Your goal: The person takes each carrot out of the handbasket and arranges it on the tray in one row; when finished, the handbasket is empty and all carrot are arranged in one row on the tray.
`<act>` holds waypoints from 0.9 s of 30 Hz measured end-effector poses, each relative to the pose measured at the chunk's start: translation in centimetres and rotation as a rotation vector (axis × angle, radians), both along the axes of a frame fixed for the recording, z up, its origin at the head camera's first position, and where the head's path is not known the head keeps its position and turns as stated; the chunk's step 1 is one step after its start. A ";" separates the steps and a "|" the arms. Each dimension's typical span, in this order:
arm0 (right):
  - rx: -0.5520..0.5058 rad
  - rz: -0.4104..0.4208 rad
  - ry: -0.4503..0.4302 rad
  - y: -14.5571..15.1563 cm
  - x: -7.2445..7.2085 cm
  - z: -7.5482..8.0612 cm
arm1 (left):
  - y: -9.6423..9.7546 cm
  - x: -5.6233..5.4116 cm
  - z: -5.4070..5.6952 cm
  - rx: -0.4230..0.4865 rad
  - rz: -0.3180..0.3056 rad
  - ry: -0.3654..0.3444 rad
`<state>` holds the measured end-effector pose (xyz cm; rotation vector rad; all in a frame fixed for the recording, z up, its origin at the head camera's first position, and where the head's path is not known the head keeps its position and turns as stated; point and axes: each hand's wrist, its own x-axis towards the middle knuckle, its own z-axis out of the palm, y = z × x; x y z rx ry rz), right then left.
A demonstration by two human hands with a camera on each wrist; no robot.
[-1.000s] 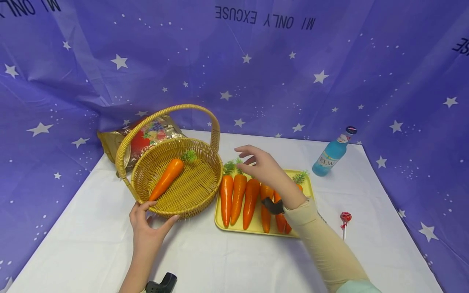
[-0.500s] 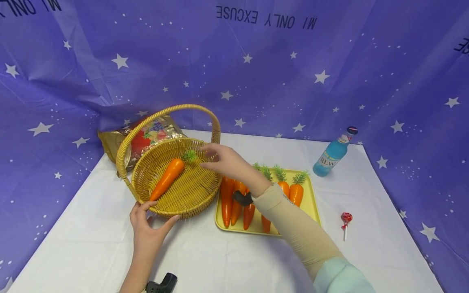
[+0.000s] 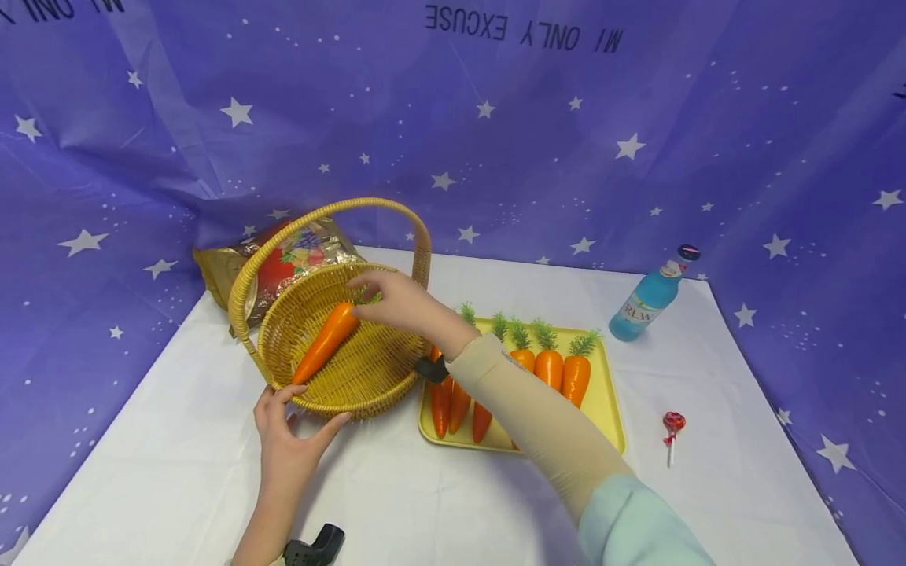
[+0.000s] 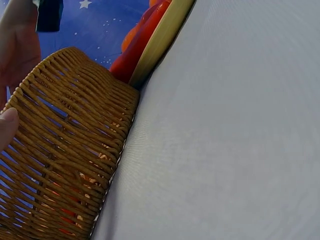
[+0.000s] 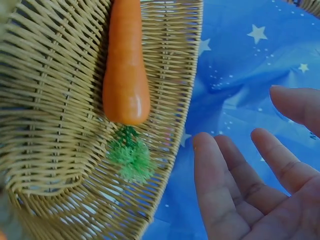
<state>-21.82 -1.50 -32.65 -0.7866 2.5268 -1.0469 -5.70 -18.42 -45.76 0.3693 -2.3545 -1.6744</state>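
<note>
In the head view, a wicker basket (image 3: 378,362) with a tall handle stands left of the middle. A toy carrot (image 3: 327,342) lies slanted in it, its green top partly hidden by my right hand (image 3: 399,303). That hand reaches over the basket's right side with fingers apart, close to the carrot's thick end. In the right wrist view, its fingers are spread with nothing between them, to the side of the carrot (image 5: 126,85). My left hand (image 3: 286,444) holds the basket's near rim, fingers over the edge and thumb (image 4: 7,127) against it.
A yellow tray (image 3: 612,417) with several toy carrots (image 3: 548,368) lies right of the basket, partly under my right forearm. A shiny gold and red bag (image 3: 276,263) is behind the basket. A blue bottle (image 3: 647,303) and a red lollipop (image 3: 674,423) are farther right.
My right hand has moved left from above the tray to over the basket, near the carrot's top. The left hand keeps its place at the rim.
</note>
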 end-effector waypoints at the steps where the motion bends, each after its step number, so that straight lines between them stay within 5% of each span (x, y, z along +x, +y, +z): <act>1: 0.004 -0.001 -0.002 -0.2 -0.2 -0.1 | 0.0 0.0 0.0 0.000 -0.001 0.005; 15: 0.005 -0.075 -0.101 -2.3 -2.5 -3.1 | 0.1 0.0 -0.1 -0.012 0.001 0.012; 27: 0.145 -0.107 -0.063 -4.3 -3.1 -4.1 | 0.0 0.1 -0.1 -0.019 0.002 0.024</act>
